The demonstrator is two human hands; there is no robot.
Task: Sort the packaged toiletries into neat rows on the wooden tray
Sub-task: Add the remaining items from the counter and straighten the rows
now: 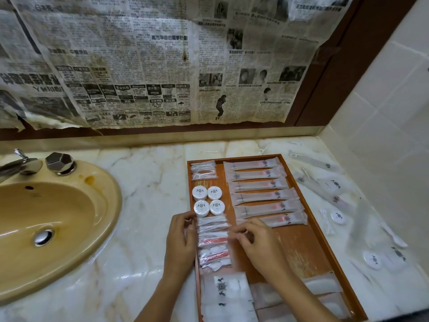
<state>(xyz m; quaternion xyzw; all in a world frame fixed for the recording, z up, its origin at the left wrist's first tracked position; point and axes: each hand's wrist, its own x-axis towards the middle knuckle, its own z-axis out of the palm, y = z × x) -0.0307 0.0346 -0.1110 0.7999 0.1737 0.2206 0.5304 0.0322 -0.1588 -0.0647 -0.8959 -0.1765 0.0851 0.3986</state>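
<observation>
Both hands are working the left column of the wooden tray [299,247], squaring up a stack of small clear packets [212,231] (cotton buds etc., some w/ red bits). Left hand [180,238] is bracing the stack's outer edge, fingers curled against the packets; right hand [250,238] is pinching at the stack's inner edge w/ bent fingers.

Progress, approx: tray is looking well over half done. Six long sachets [262,194] are lying in a neat row on the right side; four round white tubs [208,200] are sitting 2x2; floss picks [203,170] are bagged at the top left; flat white pouches [226,296] are sitting at the near end.

Still left: loose sachets, tubs and picks [336,201] are scattered on the marble tabletop [148,182] right of the tray. Tray's mid-right area is still showing bare wood, likely room for those.
</observation>
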